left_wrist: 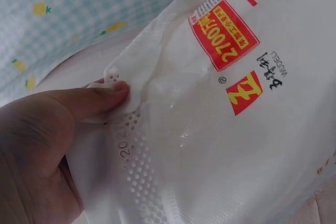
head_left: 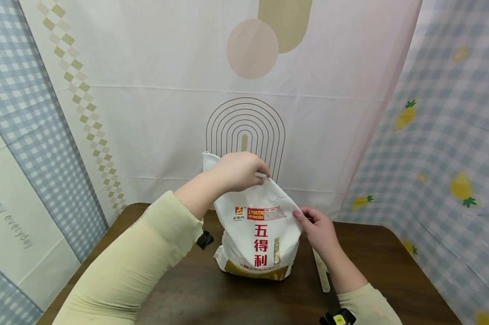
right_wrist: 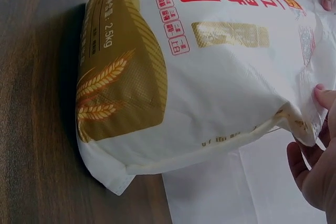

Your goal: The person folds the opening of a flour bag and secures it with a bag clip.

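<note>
A white flour bag (head_left: 264, 225) with red lettering stands upright on the dark wooden table. Its gold lower part (right_wrist: 118, 77), with wheat ears and "2.5kg", shows in the right wrist view. My left hand (head_left: 242, 170) reaches over the top and pinches the folded upper edge. In the left wrist view the thumb (left_wrist: 113, 95) lies on that fold, beside a strip of small punched holes (left_wrist: 142, 177). Lower down, my right hand (head_left: 319, 230) pinches the bag's right side edge between thumb and fingers. The bag's inside is hidden.
A long, narrow, pale piece (head_left: 322, 273) lies on the table (head_left: 179, 293) right of the bag, partly behind the right forearm. A white patterned cloth (head_left: 159, 126) hangs behind the table, and blue checked cloths (head_left: 439, 149) hang at both sides.
</note>
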`<action>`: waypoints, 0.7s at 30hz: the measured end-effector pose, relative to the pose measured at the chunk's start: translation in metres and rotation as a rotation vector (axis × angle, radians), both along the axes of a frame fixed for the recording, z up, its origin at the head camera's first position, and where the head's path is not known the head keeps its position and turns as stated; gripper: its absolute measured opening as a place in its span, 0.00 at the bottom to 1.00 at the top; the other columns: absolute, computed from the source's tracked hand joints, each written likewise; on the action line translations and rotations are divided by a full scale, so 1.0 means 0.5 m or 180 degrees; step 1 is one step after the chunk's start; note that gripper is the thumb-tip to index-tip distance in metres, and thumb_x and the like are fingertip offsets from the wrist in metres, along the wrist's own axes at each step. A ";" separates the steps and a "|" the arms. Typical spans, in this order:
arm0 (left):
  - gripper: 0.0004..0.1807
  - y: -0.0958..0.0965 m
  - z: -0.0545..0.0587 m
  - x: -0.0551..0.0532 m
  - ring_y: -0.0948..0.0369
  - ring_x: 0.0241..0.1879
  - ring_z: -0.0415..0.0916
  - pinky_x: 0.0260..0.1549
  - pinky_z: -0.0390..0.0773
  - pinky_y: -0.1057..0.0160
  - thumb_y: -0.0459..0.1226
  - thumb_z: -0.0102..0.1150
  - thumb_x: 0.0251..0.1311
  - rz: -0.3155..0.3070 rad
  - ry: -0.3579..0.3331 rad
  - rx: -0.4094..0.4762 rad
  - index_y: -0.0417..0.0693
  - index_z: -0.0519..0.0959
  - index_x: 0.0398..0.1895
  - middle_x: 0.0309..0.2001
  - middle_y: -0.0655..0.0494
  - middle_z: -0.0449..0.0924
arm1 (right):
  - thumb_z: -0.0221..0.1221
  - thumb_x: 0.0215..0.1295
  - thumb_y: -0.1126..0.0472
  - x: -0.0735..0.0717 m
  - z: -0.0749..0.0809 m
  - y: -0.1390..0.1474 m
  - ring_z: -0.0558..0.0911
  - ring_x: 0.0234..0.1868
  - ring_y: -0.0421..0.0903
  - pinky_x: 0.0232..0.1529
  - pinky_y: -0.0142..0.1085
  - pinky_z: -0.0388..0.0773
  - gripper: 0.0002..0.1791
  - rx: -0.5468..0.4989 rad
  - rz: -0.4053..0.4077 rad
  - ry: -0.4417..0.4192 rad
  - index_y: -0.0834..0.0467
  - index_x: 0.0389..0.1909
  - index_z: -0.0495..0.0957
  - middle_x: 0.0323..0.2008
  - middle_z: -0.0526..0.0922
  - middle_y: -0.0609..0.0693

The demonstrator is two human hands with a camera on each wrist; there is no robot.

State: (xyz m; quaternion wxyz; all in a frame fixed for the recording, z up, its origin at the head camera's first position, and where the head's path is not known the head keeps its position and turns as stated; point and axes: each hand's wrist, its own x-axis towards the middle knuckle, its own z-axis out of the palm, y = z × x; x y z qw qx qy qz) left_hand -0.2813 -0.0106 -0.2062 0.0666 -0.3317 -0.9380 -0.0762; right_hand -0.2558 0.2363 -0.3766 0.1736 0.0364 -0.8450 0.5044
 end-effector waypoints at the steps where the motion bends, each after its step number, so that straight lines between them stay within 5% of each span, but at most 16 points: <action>1: 0.12 0.000 0.000 -0.001 0.63 0.54 0.77 0.49 0.77 0.57 0.44 0.61 0.67 -0.0018 -0.0020 0.0012 0.62 0.85 0.51 0.53 0.65 0.83 | 0.65 0.66 0.51 0.000 -0.001 0.002 0.74 0.30 0.43 0.28 0.31 0.72 0.16 0.0000 -0.0023 -0.0002 0.63 0.39 0.84 0.28 0.80 0.50; 21: 0.11 -0.005 -0.011 -0.009 0.64 0.56 0.76 0.55 0.74 0.59 0.40 0.60 0.68 -0.0026 -0.0293 0.0417 0.62 0.86 0.50 0.53 0.65 0.83 | 0.64 0.66 0.48 -0.010 -0.024 0.036 0.77 0.37 0.41 0.38 0.30 0.75 0.19 -0.0028 -0.0111 -0.0231 0.62 0.43 0.86 0.37 0.84 0.52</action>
